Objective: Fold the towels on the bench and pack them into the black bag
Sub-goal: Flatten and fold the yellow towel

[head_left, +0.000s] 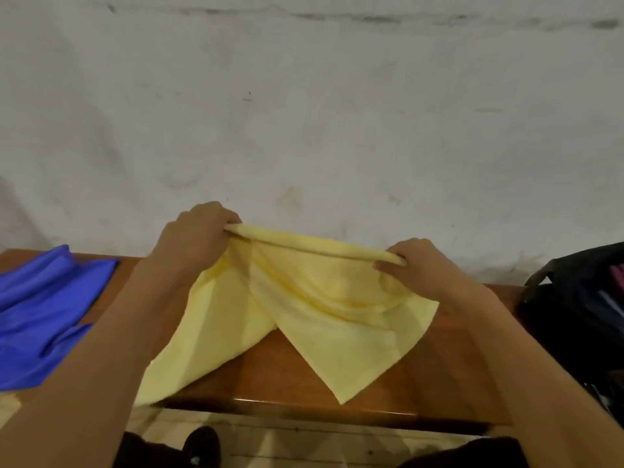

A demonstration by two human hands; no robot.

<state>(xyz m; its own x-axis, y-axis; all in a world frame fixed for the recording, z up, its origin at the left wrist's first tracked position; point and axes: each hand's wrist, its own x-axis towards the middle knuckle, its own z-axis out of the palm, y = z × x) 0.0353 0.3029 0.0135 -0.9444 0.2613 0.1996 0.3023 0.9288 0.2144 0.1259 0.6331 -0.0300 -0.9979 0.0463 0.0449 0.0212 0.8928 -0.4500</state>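
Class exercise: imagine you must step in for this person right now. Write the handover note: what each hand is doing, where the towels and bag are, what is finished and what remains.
Left hand grips one end of the pale yellow cloth towel's raised, bunched edge; right hand grips the other end.
The yellow towel hangs between them, its lower corners draped on the brown wooden bench, fold not finished.
The crumpled blue cloth towel lies unfolded at the bench's left end.
The black fabric bag stands open at the right, with some items already inside; what they are is unclear.
Left: finish folding yellow, fold blue, pack both.
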